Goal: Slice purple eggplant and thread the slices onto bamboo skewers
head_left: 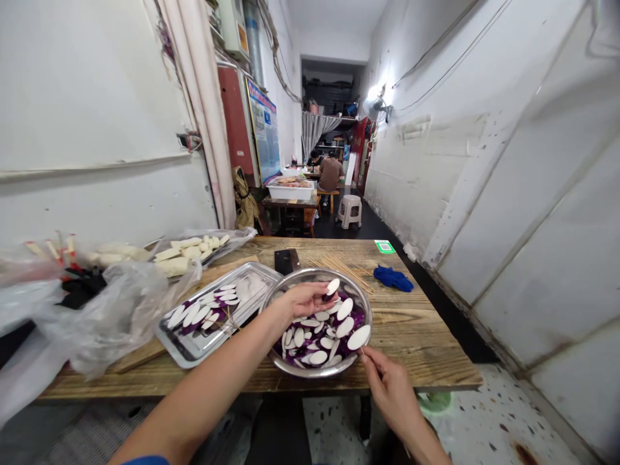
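A metal bowl (367, 300) on the wooden table holds many white eggplant slices (318, 357) with purple skin. Above its far side, my left hand (310, 299) pinches one eggplant slice (332, 287) between thumb and fingers. My right hand (385, 374), at the bowl's near right edge, is closed on the end of a thin bamboo skewer (362, 351). Several slices seem to be threaded in a row on that skewer, the nearest being a large slice (359, 337) close to my fingers. Left of the bowl, a metal tray (256, 279) carries skewered eggplant slices (203, 309).
Loose bamboo skewers (346, 266) and a blue cloth (393, 278) lie behind the bowl. A dark block (287, 261) stands by the tray. Pale cut pieces (191, 248) and plastic bags (116, 316) fill the table's left. Two people sit far back, past a stool (349, 211).
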### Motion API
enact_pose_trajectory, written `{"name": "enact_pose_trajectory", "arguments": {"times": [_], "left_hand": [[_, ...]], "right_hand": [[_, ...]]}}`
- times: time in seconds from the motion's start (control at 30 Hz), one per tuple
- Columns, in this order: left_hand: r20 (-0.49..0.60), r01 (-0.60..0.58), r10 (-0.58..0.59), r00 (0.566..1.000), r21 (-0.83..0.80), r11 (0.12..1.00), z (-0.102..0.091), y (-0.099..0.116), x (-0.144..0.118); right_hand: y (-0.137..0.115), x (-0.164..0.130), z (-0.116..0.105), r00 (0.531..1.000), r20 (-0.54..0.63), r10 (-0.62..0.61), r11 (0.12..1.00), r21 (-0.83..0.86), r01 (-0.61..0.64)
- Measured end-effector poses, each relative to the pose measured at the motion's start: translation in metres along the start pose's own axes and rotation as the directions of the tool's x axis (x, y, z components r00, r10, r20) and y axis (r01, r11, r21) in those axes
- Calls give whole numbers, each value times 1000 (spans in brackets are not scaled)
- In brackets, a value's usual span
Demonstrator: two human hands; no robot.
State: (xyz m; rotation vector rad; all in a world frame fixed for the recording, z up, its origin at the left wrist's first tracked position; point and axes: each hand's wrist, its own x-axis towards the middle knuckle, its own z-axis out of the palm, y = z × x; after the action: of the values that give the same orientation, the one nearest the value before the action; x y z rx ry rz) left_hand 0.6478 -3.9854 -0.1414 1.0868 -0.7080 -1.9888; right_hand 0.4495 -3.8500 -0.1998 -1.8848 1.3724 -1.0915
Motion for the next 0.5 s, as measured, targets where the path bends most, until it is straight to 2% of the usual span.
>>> {"name": "enact_pose_trajectory", "arguments": {"times": [0.17,0.33,0.5], "left_hand": [[-69,-13,6,998,-102,995,6,-1,-4],[-114,-27,19,993,-74,997,8,-2,-9],[-110,-57,45,993,-108,993,3,-6,-6]], "right_hand": [[-4,-2,-2,1000,15,-12,1000,-25,12],[-6,-1,-2,1000,17,-22,999,-31,22],[-4,-1,0,999,17,-39,999,-29,40]]}}
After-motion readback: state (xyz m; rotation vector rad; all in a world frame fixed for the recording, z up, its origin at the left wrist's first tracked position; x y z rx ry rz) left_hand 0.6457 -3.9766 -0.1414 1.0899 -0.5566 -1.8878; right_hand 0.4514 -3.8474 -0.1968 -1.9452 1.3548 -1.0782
